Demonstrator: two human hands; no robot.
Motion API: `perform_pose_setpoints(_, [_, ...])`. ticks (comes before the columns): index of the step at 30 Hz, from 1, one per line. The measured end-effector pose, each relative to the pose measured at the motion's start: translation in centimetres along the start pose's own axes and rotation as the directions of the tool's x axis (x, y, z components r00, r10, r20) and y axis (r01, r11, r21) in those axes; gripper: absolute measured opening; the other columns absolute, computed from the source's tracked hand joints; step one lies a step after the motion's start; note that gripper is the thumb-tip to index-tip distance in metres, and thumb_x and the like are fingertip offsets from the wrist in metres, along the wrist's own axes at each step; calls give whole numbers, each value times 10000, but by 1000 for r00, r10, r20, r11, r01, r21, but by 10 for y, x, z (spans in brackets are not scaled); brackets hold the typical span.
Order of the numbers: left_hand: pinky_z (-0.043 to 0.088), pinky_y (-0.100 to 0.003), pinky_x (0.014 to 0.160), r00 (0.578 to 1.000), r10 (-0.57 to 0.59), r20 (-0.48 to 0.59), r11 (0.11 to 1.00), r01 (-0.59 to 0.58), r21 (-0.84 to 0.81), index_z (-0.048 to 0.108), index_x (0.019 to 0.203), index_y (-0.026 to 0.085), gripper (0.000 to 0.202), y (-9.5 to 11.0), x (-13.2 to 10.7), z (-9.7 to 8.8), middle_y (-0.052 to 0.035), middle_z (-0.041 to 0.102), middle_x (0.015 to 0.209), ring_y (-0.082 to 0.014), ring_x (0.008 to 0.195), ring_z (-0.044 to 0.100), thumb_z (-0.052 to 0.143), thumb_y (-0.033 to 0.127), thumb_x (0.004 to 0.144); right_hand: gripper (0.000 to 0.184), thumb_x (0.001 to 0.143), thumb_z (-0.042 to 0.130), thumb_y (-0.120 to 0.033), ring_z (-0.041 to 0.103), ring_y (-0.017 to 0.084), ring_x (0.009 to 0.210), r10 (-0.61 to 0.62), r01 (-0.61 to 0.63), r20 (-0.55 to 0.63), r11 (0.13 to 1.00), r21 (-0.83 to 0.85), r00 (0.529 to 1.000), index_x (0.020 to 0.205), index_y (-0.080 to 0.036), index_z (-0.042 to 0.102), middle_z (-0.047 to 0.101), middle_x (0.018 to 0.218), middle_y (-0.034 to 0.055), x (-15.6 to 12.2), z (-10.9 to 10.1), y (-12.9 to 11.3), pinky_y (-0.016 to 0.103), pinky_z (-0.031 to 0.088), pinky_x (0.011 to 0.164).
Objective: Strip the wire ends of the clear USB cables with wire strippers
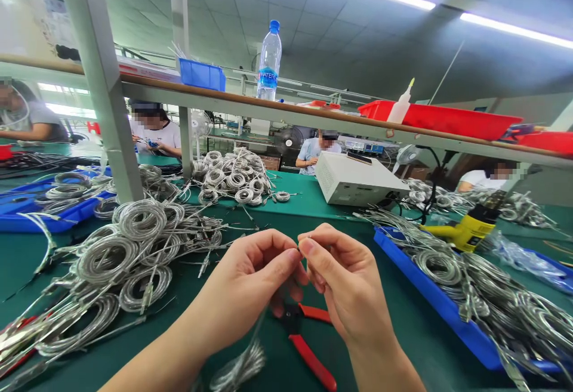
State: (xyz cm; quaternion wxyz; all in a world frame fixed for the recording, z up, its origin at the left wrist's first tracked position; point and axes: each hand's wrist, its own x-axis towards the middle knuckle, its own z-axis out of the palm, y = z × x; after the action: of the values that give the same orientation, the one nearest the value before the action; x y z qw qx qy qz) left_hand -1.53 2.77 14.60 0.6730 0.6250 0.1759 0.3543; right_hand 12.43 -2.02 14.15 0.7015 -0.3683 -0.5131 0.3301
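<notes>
My left hand and my right hand meet at the fingertips above the green bench, both pinched closed. A clear-jacketed cable runs up from a coiled bundle into my left hand. Its end is hidden by my fingers. Between thumb and forefinger, my right hand grips something too small to make out where the two hands touch. Under the hands lie red-handled pliers, their handles spread and partly covered by my right hand.
Coiled cables are heaped on the left. A blue tray of cables sits on the right, beside a yellow heat gun. Behind stand a white box-shaped device and a shelf bearing a water bottle. Several people sit beyond.
</notes>
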Motion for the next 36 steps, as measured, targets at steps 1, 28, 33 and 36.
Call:
perform_pose_setpoints(1, [457,-175,495,1000,12,0,1000,-12,-22,627,833,152,279,-1,1,1,-14,642,725,-110,615,599,658,423,890,77,839,732,-246,450,58,446,-14,14,15,1000,5,1000,780,-195,735,555,578,-39,0,1,0,175,334,390])
perform_pose_setpoints(28, [407,-190,472,999,-47,-24,993,50,105,584,815,162,331,1,-5,2,-10,639,634,-105,512,552,608,479,904,147,879,678,-235,525,130,587,-258,240,12,883,-403,966,744,-194,720,569,709,17,-3,-2,-3,246,420,483])
perform_pose_setpoints(33, [392,-182,478,1000,-19,-7,995,19,101,614,868,159,280,1,-5,3,-7,642,661,-91,512,524,622,436,905,161,876,684,-272,473,91,511,-172,167,13,938,-305,985,741,-191,714,563,701,-6,-1,-4,-4,234,370,446])
perform_pose_setpoints(36, [362,-179,473,1000,0,-8,993,0,117,631,877,155,253,0,-4,3,-6,641,672,-83,511,481,651,407,890,164,872,691,-275,463,85,504,-141,138,6,954,-265,990,737,-184,711,561,703,-9,0,-5,-4,231,365,444])
